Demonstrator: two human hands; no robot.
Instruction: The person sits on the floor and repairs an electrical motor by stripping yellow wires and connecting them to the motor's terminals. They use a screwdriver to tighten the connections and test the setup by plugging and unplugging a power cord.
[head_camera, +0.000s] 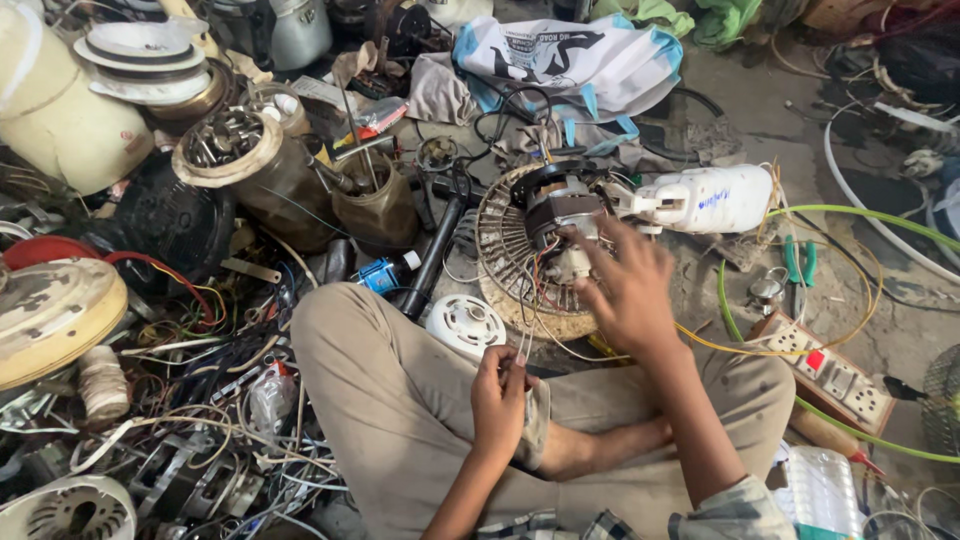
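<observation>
Fan motor (560, 215) under right hand (630, 290)

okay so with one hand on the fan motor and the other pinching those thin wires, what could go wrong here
Three possible risks:
1. The left hand pinches thin wires running to the fan motor; a tug might snap or loosen them.
2. A switch-and-socket board lies close on the right; whether it is live cannot be told, so bare wires could be a shock hazard.
3. The right hand reaches over the motor on its round grille; loose wires around it could snag the fingers.
</observation>
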